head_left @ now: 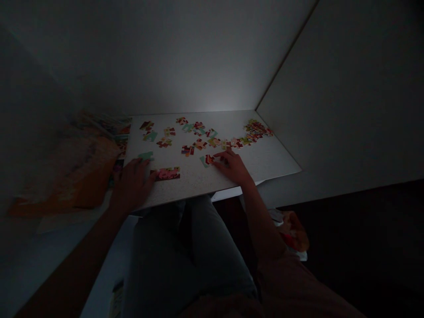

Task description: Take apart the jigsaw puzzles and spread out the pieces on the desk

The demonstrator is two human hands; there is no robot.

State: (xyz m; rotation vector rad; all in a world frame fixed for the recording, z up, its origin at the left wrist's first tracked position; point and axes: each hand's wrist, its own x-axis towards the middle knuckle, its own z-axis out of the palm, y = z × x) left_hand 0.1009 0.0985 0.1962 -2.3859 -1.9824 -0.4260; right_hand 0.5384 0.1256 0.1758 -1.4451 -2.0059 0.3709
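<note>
My left hand point(134, 183) rests at the table's left side with its fingers apart, between a light green puzzle piece point(146, 156) at its fingertips and a joined pink and brown strip point(167, 173) beside its thumb. Nothing shows in its grasp. My right hand point(232, 165) reaches over the middle of the table, thumb and index finger at the right edge of a red and green puzzle piece point(207, 160), which lies on the surface. More loose pieces point(200, 144) are scattered beyond both hands.
The white table point(195, 181) meets walls at the back and right. A heap of puzzle pieces point(256, 129) sits at the back right. An orange bag point(89, 176) and colourful printed items lie at the left. Another bag point(293, 232) is low at the right.
</note>
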